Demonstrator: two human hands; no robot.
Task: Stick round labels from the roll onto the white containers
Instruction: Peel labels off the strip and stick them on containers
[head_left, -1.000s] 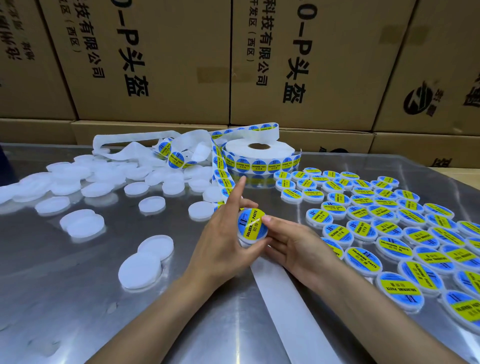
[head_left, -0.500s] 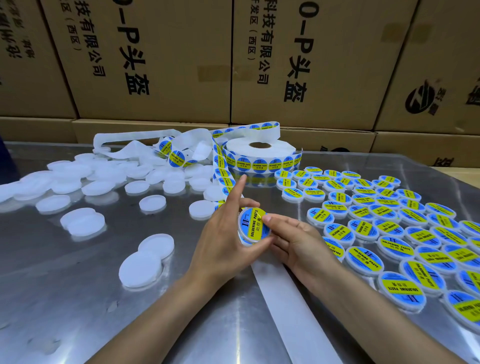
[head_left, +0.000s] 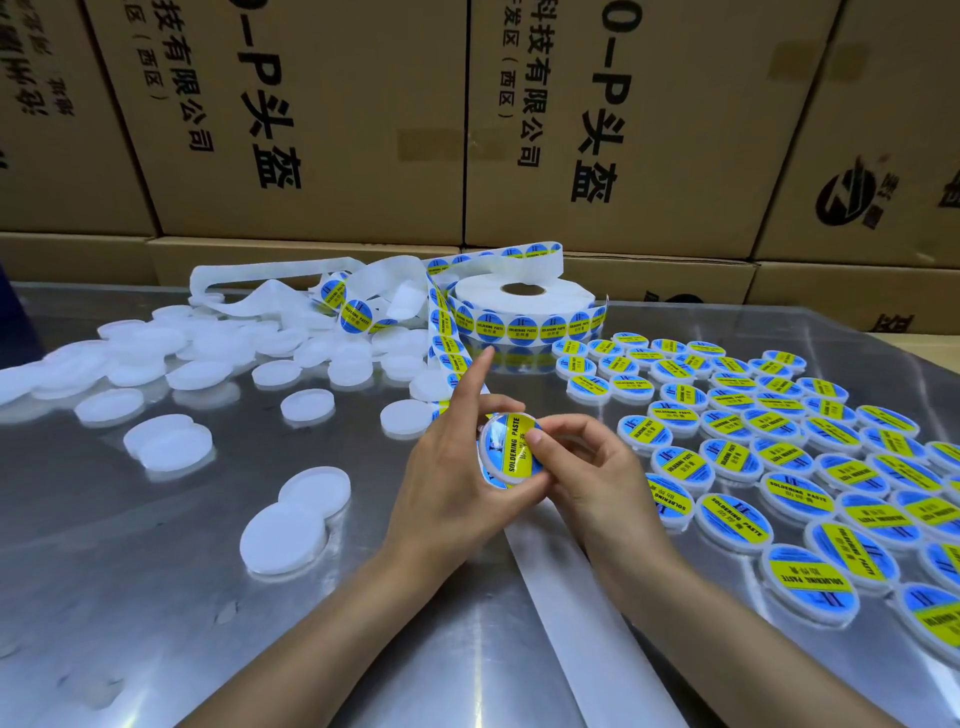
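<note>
A round white container (head_left: 506, 451) with a blue and yellow label on its face is held tilted above the metal table. My left hand (head_left: 452, 478) grips its edge from the left, index finger pointing up. My right hand (head_left: 587, 473) holds it from the right with the thumb pressing on the label. The label roll (head_left: 524, 306) lies flat at the back centre, its strip of labels (head_left: 441, 332) running toward my hands. Several unlabelled white containers (head_left: 291, 525) lie at the left. Several labelled containers (head_left: 779, 452) are laid in rows at the right.
Empty white backing strip (head_left: 561, 597) runs from under my hands toward the near edge, and more is piled loosely at the back left (head_left: 270, 291). Stacked cardboard boxes (head_left: 322, 119) wall off the far side of the shiny table (head_left: 130, 623).
The held container has tilted more upright toward me and risen slightly. My right thumb has slid across the label. The view has shifted a little.
</note>
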